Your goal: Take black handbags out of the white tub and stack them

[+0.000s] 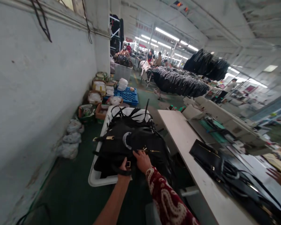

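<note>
A pile of black bags [117, 147] with gold buckles, zips and loose straps fills a white plastic bin [91, 178]. My left hand [124, 172] is closed on a black bag at the pile's near side, by a strap and a square gold buckle [128, 164]. Just to its right, my right hand [142, 161], in a red patterned sleeve, grips the near part of a black bag [152, 142] below its gold zip [154, 151]. Its thumb is hidden. A grey, wrapped-looking curved handle [126, 140] lies between the bags, ahead of both hands.
To the right, a pale worktable [178, 134] carries a sewing machine [224, 118] and more black bags [208, 156]. Another person's hand [277, 176] shows at the right edge. A white wall [37, 93], plastic bundles [71, 137], boxes [86, 112] and a blue pallet [128, 95] stand left and ahead.
</note>
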### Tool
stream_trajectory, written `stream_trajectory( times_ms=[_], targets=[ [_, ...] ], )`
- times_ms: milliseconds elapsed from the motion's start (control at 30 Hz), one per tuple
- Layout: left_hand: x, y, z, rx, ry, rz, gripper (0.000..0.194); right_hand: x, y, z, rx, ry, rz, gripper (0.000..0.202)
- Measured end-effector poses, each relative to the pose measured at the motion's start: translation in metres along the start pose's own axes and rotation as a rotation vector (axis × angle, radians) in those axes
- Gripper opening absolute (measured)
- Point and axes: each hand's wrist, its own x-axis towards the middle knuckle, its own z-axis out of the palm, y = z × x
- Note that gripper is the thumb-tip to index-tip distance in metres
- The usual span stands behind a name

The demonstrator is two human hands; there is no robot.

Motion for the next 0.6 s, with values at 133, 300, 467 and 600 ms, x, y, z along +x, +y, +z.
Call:
stream_trajectory(
  times_ms=[133,300,467,600],
  targets=[
    [0.032,-0.013,-0.046,-0.027,0.040,-0.174,0.015,-0.002,0.002,0.081,0.091,-0.087,0.034,0.049],
    [0.027,-0.027,-0.060,0.023,0.085,-0.250,0.017,-0.029,0.015,0.093,0.215,0.245,0.185,0.050],
    [-0.037,-0.091,-0.073,0.516,-0.101,-0.244,0.017,-0.116,0.047,0.116,0.310,0.428,0.198,0.045],
    [-0.086,-0.147,-0.043,0.919,-0.529,-0.134,0.038,-0.232,0.068,0.176,0.441,0.281,0.385,0.029]
  ],
)
